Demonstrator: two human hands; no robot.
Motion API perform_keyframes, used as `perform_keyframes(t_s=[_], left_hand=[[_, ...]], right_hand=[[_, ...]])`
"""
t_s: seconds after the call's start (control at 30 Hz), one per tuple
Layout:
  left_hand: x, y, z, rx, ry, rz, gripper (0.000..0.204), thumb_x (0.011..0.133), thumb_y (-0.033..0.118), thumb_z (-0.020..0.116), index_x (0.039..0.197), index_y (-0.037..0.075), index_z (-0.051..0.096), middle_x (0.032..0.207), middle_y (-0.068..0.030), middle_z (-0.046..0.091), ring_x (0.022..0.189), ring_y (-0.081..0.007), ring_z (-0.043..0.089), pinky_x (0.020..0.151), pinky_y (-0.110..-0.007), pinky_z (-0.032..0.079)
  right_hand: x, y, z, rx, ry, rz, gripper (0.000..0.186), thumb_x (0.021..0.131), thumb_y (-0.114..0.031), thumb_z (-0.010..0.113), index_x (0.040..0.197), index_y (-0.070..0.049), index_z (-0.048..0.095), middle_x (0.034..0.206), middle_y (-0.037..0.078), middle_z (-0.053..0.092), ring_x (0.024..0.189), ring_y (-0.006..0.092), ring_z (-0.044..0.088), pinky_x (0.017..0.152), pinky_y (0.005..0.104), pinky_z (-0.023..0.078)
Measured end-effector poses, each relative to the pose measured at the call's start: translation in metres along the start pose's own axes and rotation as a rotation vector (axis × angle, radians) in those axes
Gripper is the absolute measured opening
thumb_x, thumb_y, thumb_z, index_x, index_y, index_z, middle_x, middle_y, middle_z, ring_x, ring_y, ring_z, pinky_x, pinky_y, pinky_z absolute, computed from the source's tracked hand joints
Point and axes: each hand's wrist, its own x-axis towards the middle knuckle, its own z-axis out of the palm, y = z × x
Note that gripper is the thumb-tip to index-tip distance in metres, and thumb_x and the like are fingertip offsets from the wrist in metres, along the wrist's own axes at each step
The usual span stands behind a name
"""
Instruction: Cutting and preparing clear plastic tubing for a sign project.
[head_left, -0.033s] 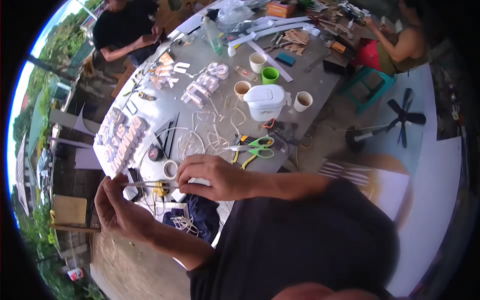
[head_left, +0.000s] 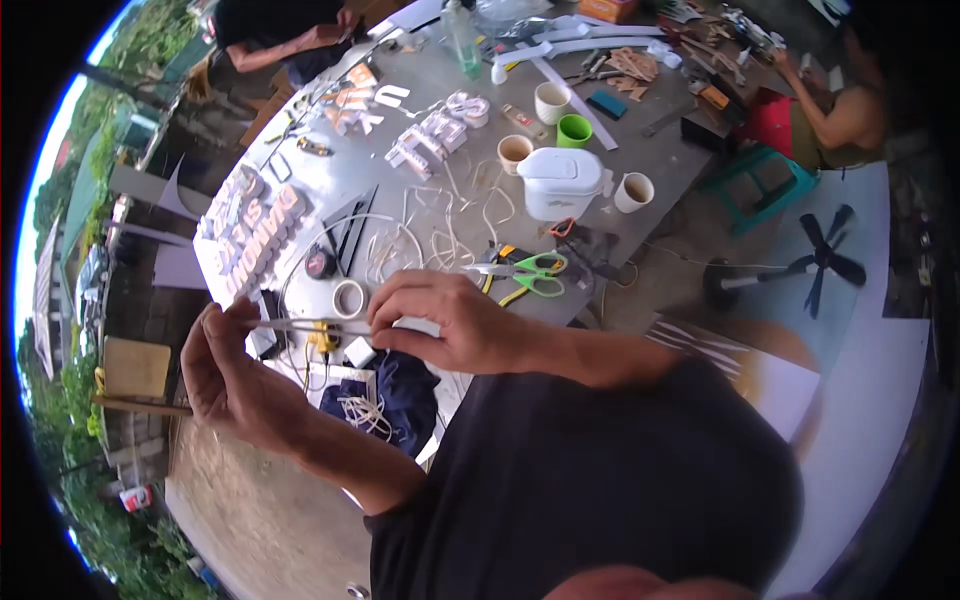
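My left hand pinches one end of a thin white strip, perhaps a wire. Its other end runs into my right hand, whose fingers are closed on it. Between them the strip is held nearly straight, above the table's near edge. Below it lie a yellow tool or device and a small white block. Just beyond is a roll of tape. Green-handled scissors lie past my right hand, over pliers with yellow-and-black handles.
Loose clear tubing or wire tangles across the metal table. White raised letters stand at left. A white lidded pitcher is among several cups. A teal stool and a black fan are at right. Two other people work at the far side.
The whole view has shifted, so the table's things sit farther right and somewhat higher in the picture. Both hands still hold the strip in much the same pose.
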Motion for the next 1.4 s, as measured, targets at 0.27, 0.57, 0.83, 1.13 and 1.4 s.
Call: perform_keyframes(t_s=[0.27,0.57,0.83,1.13,1.4], left_hand=[[0.004,0.011,-0.001,-0.023,-0.016,0.193,0.015,0.088,0.004,0.066,0.096,-0.009,0.068,0.083,-0.0229,0.071,0.072,-0.0263,0.072,0.073,-0.035,0.061],[0.022,0.007,-0.041,0.055,-0.077,0.206,0.015,0.088,0.003,0.066,0.098,-0.007,0.069,0.086,-0.0222,0.071,0.076,-0.0278,0.072,0.073,-0.036,0.061],[0.017,0.015,-0.031,0.018,-0.23,0.16,0.015,0.089,0.004,0.066,0.099,-0.007,0.068,0.084,-0.02,0.071,0.073,-0.0256,0.072,0.07,-0.035,0.059],[0.016,0.012,-0.022,0.094,-0.17,0.154,0.017,0.086,0.004,0.07,0.097,-0.008,0.068,0.081,-0.0187,0.071,0.07,-0.0248,0.071,0.068,-0.031,0.057],[0.02,0.012,-0.025,0.143,-0.063,0.189,0.015,0.085,0.004,0.07,0.095,-0.007,0.068,0.079,-0.0187,0.071,0.069,-0.0253,0.071,0.066,-0.031,0.057]], right_hand=[[0.005,0.021,0.003,0.315,-0.031,0.252,0.01,0.083,0.0,0.071,0.093,0.003,0.069,0.097,0.011,0.067,0.088,0.0156,0.066,0.078,0.0272,0.053],[0.009,0.023,0.01,0.227,-0.164,0.113,0.01,0.078,-0.003,0.076,0.087,-0.002,0.072,0.102,0.01,0.067,0.089,0.019,0.066,0.077,0.0293,0.052],[0.026,0.028,0.007,0.467,-0.494,0.071,0.008,0.077,0.0,0.072,0.083,-0.002,0.068,0.121,0.018,0.058,0.117,0.0308,0.059,0.107,0.0469,0.037],[0.051,0.013,0.0,0.28,-0.507,-0.159,0.014,0.07,0.002,0.073,0.083,-0.003,0.068,0.121,0.02,0.056,0.111,0.0306,0.061,0.107,0.0482,0.037],[0.044,0.022,-0.002,0.198,-0.365,0.003,0.014,0.076,0.007,0.069,0.089,0.002,0.065,0.104,0.016,0.064,0.095,0.025,0.067,0.098,0.0415,0.046]])
